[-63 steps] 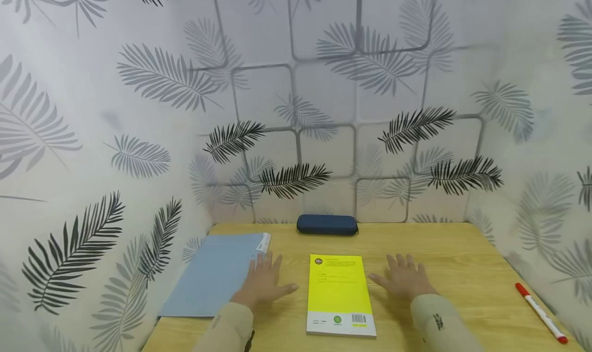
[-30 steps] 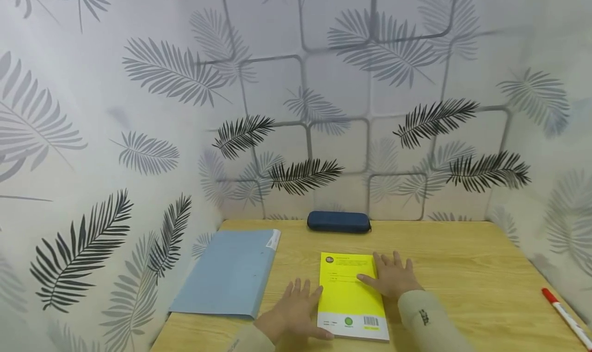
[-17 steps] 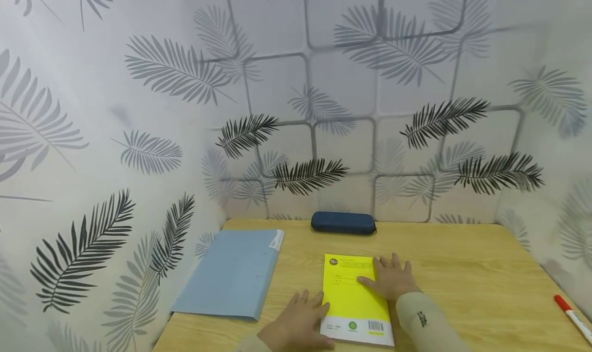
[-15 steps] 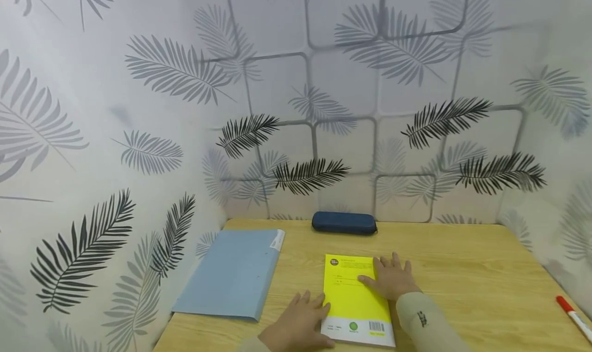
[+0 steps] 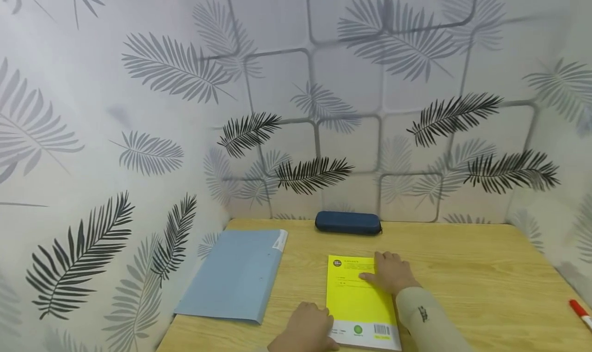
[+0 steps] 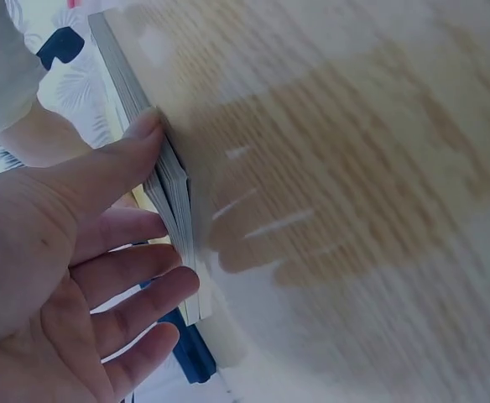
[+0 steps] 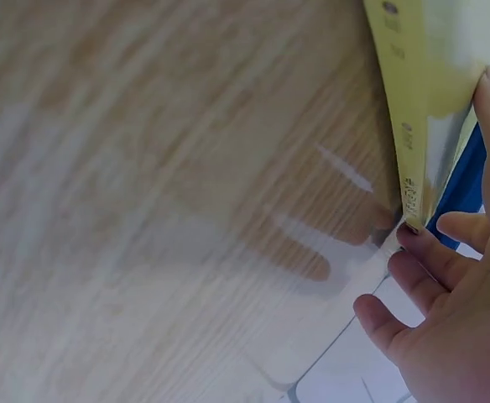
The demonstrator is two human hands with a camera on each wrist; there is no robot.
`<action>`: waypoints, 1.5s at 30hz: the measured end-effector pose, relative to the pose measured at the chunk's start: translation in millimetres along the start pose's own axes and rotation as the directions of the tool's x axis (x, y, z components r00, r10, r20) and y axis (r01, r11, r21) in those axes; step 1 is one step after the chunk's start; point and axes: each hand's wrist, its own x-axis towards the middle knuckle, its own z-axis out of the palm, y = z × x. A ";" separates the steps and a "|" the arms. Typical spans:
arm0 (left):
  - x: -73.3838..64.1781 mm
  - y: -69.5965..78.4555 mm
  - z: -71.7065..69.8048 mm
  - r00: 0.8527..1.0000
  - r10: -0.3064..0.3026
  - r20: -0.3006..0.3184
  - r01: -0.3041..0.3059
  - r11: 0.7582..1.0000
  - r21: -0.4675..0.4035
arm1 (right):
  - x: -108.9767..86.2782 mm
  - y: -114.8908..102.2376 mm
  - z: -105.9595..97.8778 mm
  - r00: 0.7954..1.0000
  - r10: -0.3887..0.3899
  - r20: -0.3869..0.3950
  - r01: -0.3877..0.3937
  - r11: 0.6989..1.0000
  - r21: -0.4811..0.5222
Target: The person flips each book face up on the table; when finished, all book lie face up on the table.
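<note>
Yellow book (image 5: pixel 353 300) between left hand (image 5: pixel 306 328) and right hand (image 5: pixel 394 274) (fingers (image 6: pixel 148 306) pinching its edges).

Book I grip (image 5: pixel 356 303): paper, its cover smooth with a faint sheen
Page edges by my thumb (image 6: pixel 148 126): bare paper, matt, finely layered
Table before me (image 5: pixel 467 285): wood-grain top, smooth, glossy enough to mirror
Folder (image 5: pixel 231 275): looks like plastic, smooth, mostly matt
Case (image 5: pixel 348 223): matt; I can't tell cloth from plastic
Marker (image 5: pixel 578 308): smooth plastic, by its look
My sleeve (image 5: pixel 430 318): soft matt cloth
</note>
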 end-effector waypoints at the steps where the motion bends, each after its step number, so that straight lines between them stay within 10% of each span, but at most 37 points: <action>1: -0.4 0.7 -0.4 1.000 -0.004 0.002 0.004 1.000 -0.010 | -0.3 -0.8 -2.1 1.000 0.002 -0.003 -0.002 1.000 0.009; 19: -2.8 11.8 0.7 1.000 0.005 -0.027 -0.005 1.000 0.016 | 5.8 7.2 -20.6 0.996 0.049 -0.072 -0.036 0.986 0.163; 35: -5.7 6.0 -4.6 0.995 0.096 -0.029 -0.095 0.995 0.011 | 8.8 4.7 -23.8 0.994 0.069 -0.084 -0.028 0.908 0.419; 45: -5.0 17.7 0.6 0.999 0.040 -0.002 -0.040 0.996 -0.083 | 9.9 0.4 -30.2 0.995 0.089 -0.044 -0.055 0.860 0.507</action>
